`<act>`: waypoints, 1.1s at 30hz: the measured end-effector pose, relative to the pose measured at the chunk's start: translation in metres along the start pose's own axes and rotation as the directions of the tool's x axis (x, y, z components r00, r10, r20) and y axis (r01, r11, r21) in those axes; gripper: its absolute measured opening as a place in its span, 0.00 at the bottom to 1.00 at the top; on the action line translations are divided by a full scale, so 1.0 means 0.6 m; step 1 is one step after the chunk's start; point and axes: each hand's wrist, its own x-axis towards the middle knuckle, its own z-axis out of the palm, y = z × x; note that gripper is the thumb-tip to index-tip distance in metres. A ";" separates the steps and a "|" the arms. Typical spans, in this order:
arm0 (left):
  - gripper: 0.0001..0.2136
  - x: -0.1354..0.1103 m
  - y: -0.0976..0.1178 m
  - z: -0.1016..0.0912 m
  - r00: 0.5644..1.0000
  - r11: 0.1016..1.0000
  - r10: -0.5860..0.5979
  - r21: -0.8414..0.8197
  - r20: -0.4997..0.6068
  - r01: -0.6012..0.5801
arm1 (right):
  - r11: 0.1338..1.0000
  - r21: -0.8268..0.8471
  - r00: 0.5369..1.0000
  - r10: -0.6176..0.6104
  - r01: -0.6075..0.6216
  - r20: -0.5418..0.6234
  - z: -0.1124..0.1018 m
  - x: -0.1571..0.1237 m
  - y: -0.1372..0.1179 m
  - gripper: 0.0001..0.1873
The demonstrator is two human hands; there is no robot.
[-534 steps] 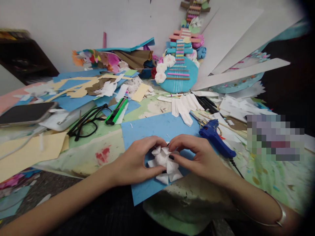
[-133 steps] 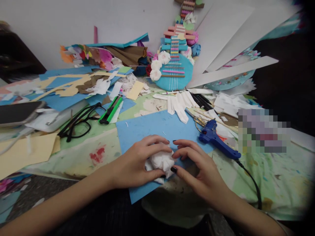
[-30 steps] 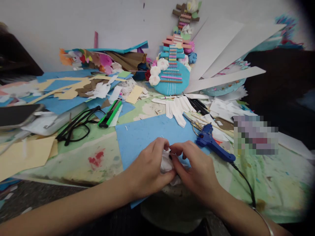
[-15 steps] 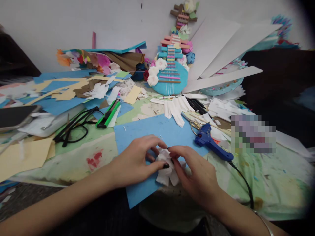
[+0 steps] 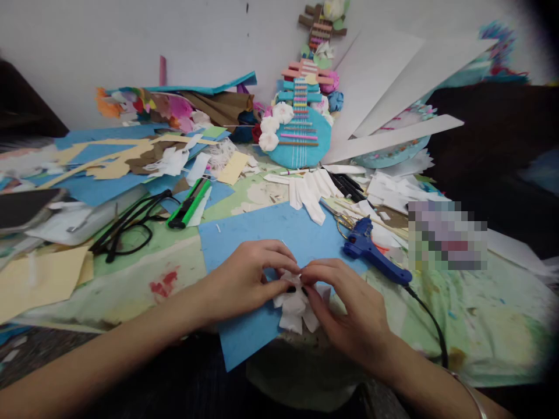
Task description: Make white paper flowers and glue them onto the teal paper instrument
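A white paper flower [image 5: 297, 302] lies on a blue sheet of paper [image 5: 257, 238] at the near edge of the table. My left hand [image 5: 244, 279] pinches its top from the left, fingers curled and thumb against the petals. My right hand [image 5: 345, 302] pinches the same top from the right, so the fingertips of both hands meet over the flower's middle. The lower petals fan out below my fingers.
A blue glue gun [image 5: 371, 253] with a black cord lies just right of my hands, scissors [image 5: 343, 218] behind it. Black glasses [image 5: 126, 227], a green cutter [image 5: 188, 203] and a phone [image 5: 21, 206] lie at left. A decorated paper guitar [image 5: 299, 125] leans on the wall among paper scraps.
Both hands stay on the white flower. Since a second ago they opened from cupping it, the petals now show, and the fingertips have closed together over its top.
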 end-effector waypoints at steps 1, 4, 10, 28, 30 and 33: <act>0.07 0.000 0.000 0.000 1.000 1.000 -0.003 0.010 -0.002 0.003 | 1.000 -0.011 1.000 -0.005 0.005 -0.004 -0.005 0.000 0.000 0.14; 0.07 -0.002 -0.003 0.000 1.000 0.999 -0.009 0.032 -0.012 0.009 | 0.989 -0.147 0.998 0.005 -0.014 -0.059 -0.032 0.004 0.005 0.12; 0.07 -0.009 -0.005 0.005 0.999 0.998 0.000 0.059 -0.037 0.002 | 0.764 -0.590 0.965 0.194 -0.260 -0.174 -0.105 -0.004 0.079 0.16; 0.06 -0.014 0.001 0.013 0.985 0.971 0.157 0.191 -0.072 -0.141 | 0.532 -0.763 0.870 0.486 -0.367 -0.080 -0.118 -0.018 0.146 0.14; 0.06 -0.012 0.001 0.012 0.985 0.971 0.158 0.193 -0.073 -0.142 | 0.641 -0.688 0.908 0.414 -0.340 -0.062 -0.123 -0.021 0.140 0.13; 0.06 -0.011 0.001 0.013 0.985 0.970 0.159 0.196 -0.072 -0.142 | 0.810 -0.514 0.948 0.318 -0.284 -0.023 -0.131 -0.026 0.117 0.12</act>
